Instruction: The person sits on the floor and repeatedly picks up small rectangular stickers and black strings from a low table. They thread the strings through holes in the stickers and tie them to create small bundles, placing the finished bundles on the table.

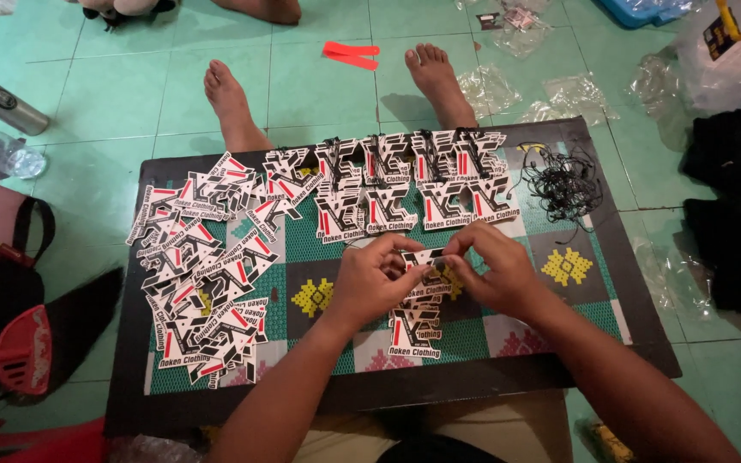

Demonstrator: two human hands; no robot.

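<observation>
1. Green floor tiles (319, 86) surround a low dark surface (636, 283) covered by a patterned mat, with two bare feet stretched out beyond its far edge.
2. Both hands meet over the middle of the surface: the left hand (375, 279) and the right hand (495, 270) pinch one hang tag (422, 255) between them, thumbs and forefingers closed on its ends.
3. That tag lies crosswise, its long axis running left to right between the two hands, lifted just above a short stack of tags (415, 330) that rests on the mat directly under the hands and nearer the body.
4. Neither hand is nearer; each holds its own end, the fingers (460, 249) of the right curled tightly at the right end.
5. A tangle of black strings (563, 184) lies at the far right, closer to the right hand.
6. A loose heap of tags (203, 274) spreads to the left; tidy rows of tags (405, 184) sit along the far edge.
</observation>
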